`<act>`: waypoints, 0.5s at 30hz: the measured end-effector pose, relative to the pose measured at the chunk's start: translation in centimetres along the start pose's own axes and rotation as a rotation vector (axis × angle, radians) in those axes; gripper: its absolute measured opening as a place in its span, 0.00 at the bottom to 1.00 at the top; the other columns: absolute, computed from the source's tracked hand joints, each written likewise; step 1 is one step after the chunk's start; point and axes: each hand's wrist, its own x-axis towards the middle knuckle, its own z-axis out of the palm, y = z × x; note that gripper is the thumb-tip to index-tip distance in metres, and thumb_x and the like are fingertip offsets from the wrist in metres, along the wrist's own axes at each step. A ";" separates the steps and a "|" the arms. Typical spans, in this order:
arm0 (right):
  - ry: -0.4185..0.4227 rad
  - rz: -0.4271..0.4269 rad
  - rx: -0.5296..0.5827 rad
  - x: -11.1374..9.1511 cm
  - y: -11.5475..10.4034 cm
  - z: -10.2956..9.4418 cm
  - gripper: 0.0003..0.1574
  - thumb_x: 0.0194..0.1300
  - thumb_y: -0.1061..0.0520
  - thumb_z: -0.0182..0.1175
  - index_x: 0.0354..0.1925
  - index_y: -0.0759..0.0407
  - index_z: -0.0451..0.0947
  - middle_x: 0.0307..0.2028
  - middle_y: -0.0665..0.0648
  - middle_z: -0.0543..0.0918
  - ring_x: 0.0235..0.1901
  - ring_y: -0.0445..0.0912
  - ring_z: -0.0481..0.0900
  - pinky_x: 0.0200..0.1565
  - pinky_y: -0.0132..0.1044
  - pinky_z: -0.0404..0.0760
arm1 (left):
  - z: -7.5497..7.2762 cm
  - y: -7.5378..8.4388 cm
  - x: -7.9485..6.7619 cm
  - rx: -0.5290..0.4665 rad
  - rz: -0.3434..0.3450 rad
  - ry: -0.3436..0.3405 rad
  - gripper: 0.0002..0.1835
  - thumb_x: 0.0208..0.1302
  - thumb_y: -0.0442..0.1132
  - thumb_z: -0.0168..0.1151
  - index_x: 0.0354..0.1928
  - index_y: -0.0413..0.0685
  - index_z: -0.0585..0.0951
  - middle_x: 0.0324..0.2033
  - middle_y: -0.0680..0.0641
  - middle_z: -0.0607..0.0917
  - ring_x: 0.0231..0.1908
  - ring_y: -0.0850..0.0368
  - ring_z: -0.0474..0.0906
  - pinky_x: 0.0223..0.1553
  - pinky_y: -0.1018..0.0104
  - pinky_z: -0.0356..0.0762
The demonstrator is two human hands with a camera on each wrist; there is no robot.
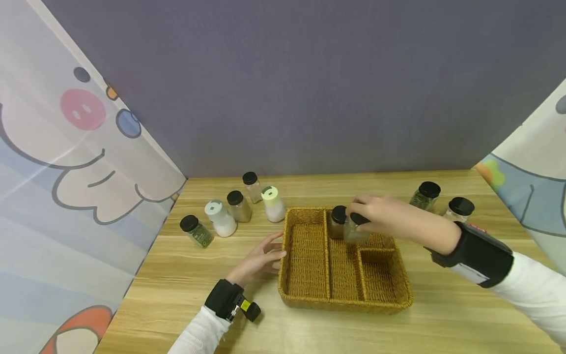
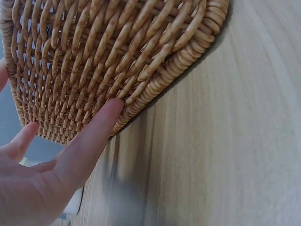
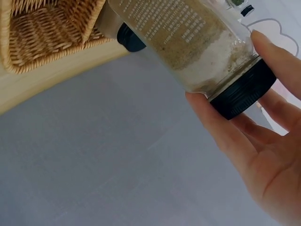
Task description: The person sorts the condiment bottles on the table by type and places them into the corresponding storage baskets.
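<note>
A woven wicker basket [image 1: 305, 299] with several compartments sits on the wooden table. My right hand [image 1: 376, 214] pinches a glass spice jar [image 1: 355, 233] near its black lid, over the basket's middle compartment. In the right wrist view, fingers and thumb flank the neck of this jar [image 3: 188, 44], which holds tan powder and carries printed text. Beside it, a second black-lidded jar [image 1: 338, 227] stands at the back of that compartment. My left hand [image 1: 261, 258] rests against the basket's left side; its fingers are extended along the wicker wall [image 2: 94, 56] in the left wrist view.
Left of the basket stand a green herb jar [image 1: 201, 235], a white shaker [image 1: 223, 223], a beige powder jar [image 1: 240, 210], a clear jar [image 1: 253, 191] and a pale-capped shaker [image 1: 274, 209]. Two black-lidded jars, one with dark herbs [image 1: 422, 199], stand behind the right forearm. A grey wall [image 1: 309, 98] rises behind.
</note>
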 end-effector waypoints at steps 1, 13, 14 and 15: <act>-0.009 0.002 0.003 0.1 -0.1 0.1 0.21 0.43 0.57 0.69 0.38 0.60 0.75 0.33 0.56 0.75 0.21 0.42 0.74 0.22 0.28 0.76 | -0.1 -0.1 0.0 0.010 -0.006 0.003 0.41 0.55 0.47 0.61 0.67 0.50 0.51 0.60 0.30 0.57 0.52 0.40 0.67 0.43 0.48 0.75; -0.009 -0.053 0.057 0.5 -1.0 1.6 0.20 0.46 0.59 0.68 0.39 0.61 0.74 0.31 0.54 0.72 0.17 0.38 0.69 0.19 0.25 0.71 | -0.8 -1.4 0.8 -0.001 -0.028 0.018 0.44 0.48 0.52 0.65 0.66 0.56 0.54 0.60 0.35 0.60 0.51 0.43 0.69 0.42 0.49 0.76; -0.018 -0.048 0.063 0.5 -1.0 1.7 0.20 0.46 0.58 0.67 0.40 0.61 0.74 0.32 0.55 0.72 0.17 0.38 0.69 0.19 0.25 0.71 | -0.8 -1.4 0.8 -0.002 -0.030 0.016 0.45 0.48 0.52 0.65 0.66 0.56 0.54 0.60 0.35 0.60 0.52 0.43 0.69 0.42 0.49 0.76; -0.032 -0.035 0.070 0.5 -1.1 1.8 0.20 0.46 0.58 0.67 0.40 0.61 0.75 0.33 0.55 0.73 0.17 0.38 0.70 0.19 0.25 0.72 | -0.8 -1.5 0.8 -0.007 -0.029 0.014 0.44 0.48 0.52 0.65 0.66 0.56 0.53 0.60 0.35 0.60 0.52 0.43 0.68 0.42 0.49 0.76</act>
